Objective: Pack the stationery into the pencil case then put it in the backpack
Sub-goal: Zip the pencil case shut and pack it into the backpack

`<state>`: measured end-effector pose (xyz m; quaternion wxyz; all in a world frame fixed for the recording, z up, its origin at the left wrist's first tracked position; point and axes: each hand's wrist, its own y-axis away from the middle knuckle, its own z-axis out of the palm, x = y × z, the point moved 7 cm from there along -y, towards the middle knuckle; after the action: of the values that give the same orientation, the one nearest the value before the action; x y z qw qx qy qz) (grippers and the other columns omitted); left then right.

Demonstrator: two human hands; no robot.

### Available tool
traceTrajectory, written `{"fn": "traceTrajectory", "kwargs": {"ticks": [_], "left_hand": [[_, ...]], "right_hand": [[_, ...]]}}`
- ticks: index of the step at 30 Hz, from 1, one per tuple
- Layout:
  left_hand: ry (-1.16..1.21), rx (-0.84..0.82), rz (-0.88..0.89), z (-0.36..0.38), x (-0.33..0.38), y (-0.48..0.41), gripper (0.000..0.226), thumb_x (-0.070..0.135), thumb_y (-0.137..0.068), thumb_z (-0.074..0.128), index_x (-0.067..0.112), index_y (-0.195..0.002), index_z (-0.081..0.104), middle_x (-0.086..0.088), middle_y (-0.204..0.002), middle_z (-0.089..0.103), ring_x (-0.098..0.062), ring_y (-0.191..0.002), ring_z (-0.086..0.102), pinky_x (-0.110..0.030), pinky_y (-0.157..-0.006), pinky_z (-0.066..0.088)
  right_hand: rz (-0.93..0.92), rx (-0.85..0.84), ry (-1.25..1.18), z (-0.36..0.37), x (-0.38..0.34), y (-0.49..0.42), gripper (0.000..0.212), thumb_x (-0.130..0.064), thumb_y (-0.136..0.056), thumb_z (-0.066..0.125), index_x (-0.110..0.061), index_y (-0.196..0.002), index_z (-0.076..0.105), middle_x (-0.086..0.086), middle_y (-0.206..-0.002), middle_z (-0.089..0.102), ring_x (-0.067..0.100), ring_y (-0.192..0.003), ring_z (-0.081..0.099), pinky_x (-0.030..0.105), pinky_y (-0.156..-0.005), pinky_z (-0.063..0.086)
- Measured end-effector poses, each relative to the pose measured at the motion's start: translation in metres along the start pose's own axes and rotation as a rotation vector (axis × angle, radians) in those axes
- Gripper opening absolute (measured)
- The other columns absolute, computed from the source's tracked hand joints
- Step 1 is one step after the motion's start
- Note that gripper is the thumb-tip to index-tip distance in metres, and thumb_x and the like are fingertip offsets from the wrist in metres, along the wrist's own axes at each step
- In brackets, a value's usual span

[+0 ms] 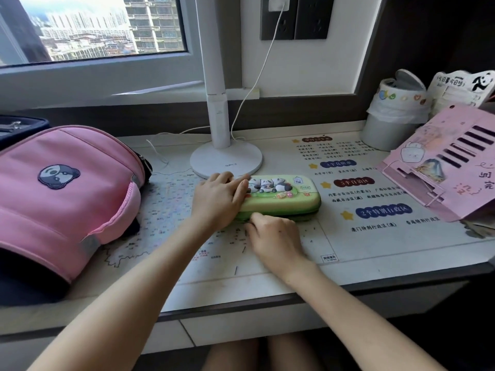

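green hard-shell pencil case (284, 198), one, is lying flat on the desk mat (375, 245), just in front of the lamp base and well right of the backpack. its lid is sitting down on the darker green lower half. three cartoon pandas are showing on the lid; the small labels beside them are too small to read.

two bare hands are working at it. left hand (218, 199) is pressing down on the left end of the lid, fingers laid out fairly straight, gripping nothing. right hand (273, 236) is sitting against the case's front seam with fingers curled under; fingertips are hiding, so i cannot tell whether it is pinching anything.

one pink backpack (61, 194) is lying on the left of the desk, apart from the case, wearing one panda patch.

one white desk lamp (226, 159) is standing behind the case; lettering on its base is too faint to read. one white cable (257, 84) is running up to a plug in the left of two dark socket plates (297, 17).

mat is showing four yellow stars beside dark headings; two are reading "5个自治区" and "2个特别行政区".

one bin (388, 129) with stickers and one pink book stand (450, 167) are standing at right.
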<state>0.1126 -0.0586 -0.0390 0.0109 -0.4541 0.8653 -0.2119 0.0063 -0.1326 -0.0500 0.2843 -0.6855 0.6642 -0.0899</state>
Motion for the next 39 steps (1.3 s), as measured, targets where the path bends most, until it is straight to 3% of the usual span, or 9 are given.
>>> {"fn": "traceTrajectory", "kwargs": {"ticks": [9,13,17,20,23,25,29,34,39], "left_hand": [[0.052,0.108,0.076,-0.006,0.004,0.004,0.050,0.045,-0.092,0.019,0.035,-0.121,0.058,0.007,-0.099,0.064,-0.018,-0.095,0.055,-0.031,-0.072,0.038],[0.059,0.104,0.126,-0.006,0.005,0.005,0.049,0.043,-0.093,0.021,0.031,-0.121,0.059,0.006,-0.096,0.063,-0.020,-0.090,0.055,-0.033,-0.075,0.042],[0.048,0.099,0.136,-0.005,0.004,0.003,0.049,0.043,-0.093,0.020,0.031,-0.122,0.058,0.006,-0.098,0.063,-0.019,-0.090,0.054,-0.034,-0.078,0.042],[0.018,0.068,0.118,-0.003,0.004,0.003,0.052,0.045,-0.093,0.016,0.033,-0.126,0.054,0.007,-0.106,0.061,-0.018,-0.097,0.053,-0.033,-0.082,0.041],[0.007,-0.006,0.086,-0.002,0.002,0.002,0.056,0.049,-0.090,0.010,0.038,-0.130,0.048,0.007,-0.120,0.058,-0.016,-0.111,0.049,-0.034,-0.089,0.038],[0.041,-0.055,0.064,-0.001,0.000,0.001,0.053,0.050,-0.091,0.014,0.038,-0.130,0.047,0.005,-0.129,0.054,-0.017,-0.120,0.044,-0.035,-0.095,0.035],[0.255,-0.087,-0.087,-0.013,-0.010,0.013,0.036,0.037,-0.096,0.037,0.026,-0.125,0.055,-0.003,-0.138,0.048,-0.021,-0.128,0.039,-0.035,-0.104,0.030],[-0.041,0.157,-0.009,-0.060,-0.022,0.053,0.025,0.025,-0.084,0.060,0.019,-0.107,0.067,-0.013,-0.123,0.060,-0.033,-0.116,0.052,-0.048,-0.101,0.037],[-0.436,0.216,-0.153,-0.101,-0.065,0.087,0.024,0.019,-0.067,0.070,0.011,-0.089,0.068,-0.021,-0.096,0.065,-0.037,-0.091,0.060,-0.049,-0.086,0.045]], "right_hand": [[0.218,0.016,0.224,-0.063,0.139,0.023,0.011,-0.020,-0.083,0.068,-0.013,-0.074,0.066,-0.002,-0.043,0.053,0.020,-0.036,0.048,0.017,-0.039,0.028],[0.232,-0.061,0.179,-0.054,0.165,-0.026,0.017,-0.033,-0.088,0.060,-0.020,-0.090,0.070,0.004,-0.072,0.071,0.027,-0.066,0.063,0.026,-0.053,0.033],[0.245,-0.383,0.012,-0.018,0.170,-0.082,0.020,-0.030,-0.092,0.053,-0.028,-0.106,0.068,-0.002,-0.106,0.070,0.019,-0.094,0.060,0.030,-0.072,0.044],[0.213,-0.476,0.199,-0.017,0.146,-0.100,0.023,-0.021,-0.092,0.052,-0.028,-0.108,0.067,-0.003,-0.113,0.067,0.018,-0.099,0.060,0.031,-0.074,0.047],[0.046,-0.266,0.166,-0.039,0.092,-0.094,0.030,-0.034,-0.094,0.047,-0.032,-0.122,0.057,-0.005,-0.124,0.062,0.019,-0.109,0.057,0.033,-0.087,0.046],[-0.027,-0.455,-0.016,-0.025,0.057,-0.072,0.064,-0.059,-0.082,0.053,-0.041,-0.139,0.032,-0.007,-0.143,0.043,0.017,-0.126,0.044,0.036,-0.100,0.036],[-0.142,-0.449,0.344,0.000,0.047,-0.049,0.099,-0.076,-0.063,0.054,-0.046,-0.143,0.005,0.005,-0.144,0.032,0.026,-0.129,0.033,0.042,-0.102,0.026],[-0.009,-0.358,0.462,-0.015,0.070,-0.036,0.091,-0.079,-0.069,0.044,-0.043,-0.144,0.008,0.010,-0.134,0.042,0.027,-0.119,0.043,0.043,-0.095,0.029],[0.430,-0.357,0.518,-0.043,0.119,-0.025,0.092,-0.072,-0.073,0.051,-0.032,-0.146,0.011,0.019,-0.138,0.038,0.036,-0.123,0.041,0.050,-0.103,0.027]]}}
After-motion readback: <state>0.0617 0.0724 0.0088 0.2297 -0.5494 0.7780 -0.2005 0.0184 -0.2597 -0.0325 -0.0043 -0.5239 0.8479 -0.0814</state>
